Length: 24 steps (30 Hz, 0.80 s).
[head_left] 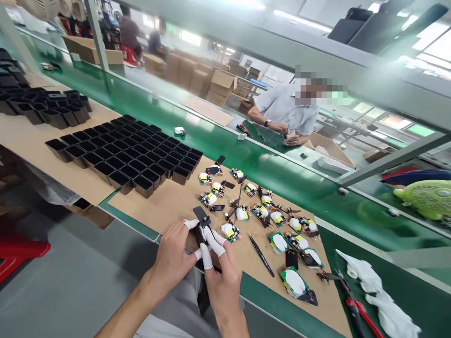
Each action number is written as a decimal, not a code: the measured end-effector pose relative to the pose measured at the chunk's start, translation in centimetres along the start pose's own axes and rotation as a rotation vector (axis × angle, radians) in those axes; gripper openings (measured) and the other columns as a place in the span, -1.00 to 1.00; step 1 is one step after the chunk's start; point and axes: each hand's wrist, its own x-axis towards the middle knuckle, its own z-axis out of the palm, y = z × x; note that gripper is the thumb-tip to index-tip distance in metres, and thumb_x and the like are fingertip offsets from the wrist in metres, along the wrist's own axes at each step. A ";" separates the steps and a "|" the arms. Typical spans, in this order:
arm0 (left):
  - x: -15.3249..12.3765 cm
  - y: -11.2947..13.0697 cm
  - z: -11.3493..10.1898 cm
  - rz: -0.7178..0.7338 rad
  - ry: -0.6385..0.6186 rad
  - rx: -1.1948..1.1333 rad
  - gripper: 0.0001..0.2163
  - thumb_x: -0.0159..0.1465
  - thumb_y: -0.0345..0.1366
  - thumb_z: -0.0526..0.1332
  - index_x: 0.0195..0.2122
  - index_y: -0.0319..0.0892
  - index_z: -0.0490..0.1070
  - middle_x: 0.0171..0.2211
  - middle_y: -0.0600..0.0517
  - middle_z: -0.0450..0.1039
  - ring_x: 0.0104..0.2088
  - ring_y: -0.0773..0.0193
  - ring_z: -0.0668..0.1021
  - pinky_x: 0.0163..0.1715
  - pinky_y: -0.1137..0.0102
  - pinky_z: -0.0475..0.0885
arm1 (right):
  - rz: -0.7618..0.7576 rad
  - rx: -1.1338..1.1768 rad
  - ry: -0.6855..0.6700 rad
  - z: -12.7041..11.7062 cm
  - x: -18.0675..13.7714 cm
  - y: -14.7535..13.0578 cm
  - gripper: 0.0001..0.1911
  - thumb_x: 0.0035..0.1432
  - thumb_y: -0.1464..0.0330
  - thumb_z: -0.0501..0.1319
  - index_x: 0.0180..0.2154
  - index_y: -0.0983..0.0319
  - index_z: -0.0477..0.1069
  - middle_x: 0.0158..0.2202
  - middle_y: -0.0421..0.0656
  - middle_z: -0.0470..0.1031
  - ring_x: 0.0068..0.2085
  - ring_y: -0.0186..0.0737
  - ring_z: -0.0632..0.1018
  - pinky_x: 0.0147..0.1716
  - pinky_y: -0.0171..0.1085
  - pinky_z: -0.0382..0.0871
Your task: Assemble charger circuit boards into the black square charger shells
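Observation:
A small black plastic case (200, 238) is between my two hands at the front edge of the cardboard. My left hand (172, 251) grips it from the left, white finger cots on thumb and forefinger. From the right, my right hand (221, 267) closes its white-covered fingers on the same case. A flat black panel (201, 215) stands up at the case's far end. What lies inside is mostly hidden by my fingers. Just beyond sits a circuit board with a white pad (230, 231). Black tweezers (261, 256) lie to the right of my right hand.
Many open black cases (130, 155) stand in rows at left. Several circuit boards (278, 218) with wires spread across the cardboard (169, 206). Red-handled pliers (357, 300) and white cloth (384, 300) lie at right. Across the green bench (225, 148) a person (289, 110) works with both hands.

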 end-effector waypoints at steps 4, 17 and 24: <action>0.0 0.0 0.4 -0.019 0.004 -0.029 -0.71 0.28 -0.33 0.40 0.03 -0.12 0.54 -0.09 -0.13 0.74 -0.11 -0.14 0.78 -0.11 0.07 0.69 | 0.023 -0.004 -0.032 -0.4 -0.1 0.0 -0.49 0.53 0.52 0.27 0.39 0.06 0.54 0.22 0.06 0.69 0.22 0.08 0.77 0.07 -0.07 0.80; 2.1 0.0 -6.3 -0.329 -0.502 -0.710 -0.54 0.22 -0.32 0.60 0.15 0.05 0.66 0.13 -0.01 0.74 0.17 -0.03 0.72 0.26 0.16 0.62 | 0.319 0.454 -0.646 -5.6 8.8 2.4 -0.37 0.41 0.14 0.49 0.43 -0.01 0.52 0.39 0.08 0.62 0.46 0.15 0.59 0.52 0.30 0.33; 1.9 1.4 -7.8 -0.392 -0.515 -0.573 -0.43 0.03 -0.36 0.71 0.08 0.13 0.71 0.09 0.03 0.76 0.15 -0.10 0.75 0.19 0.12 0.69 | 0.465 0.745 -0.561 -3.7 9.3 3.2 -0.59 0.22 0.09 0.66 0.05 0.05 0.79 -0.03 -0.03 0.83 0.00 0.05 0.83 0.07 -0.02 0.78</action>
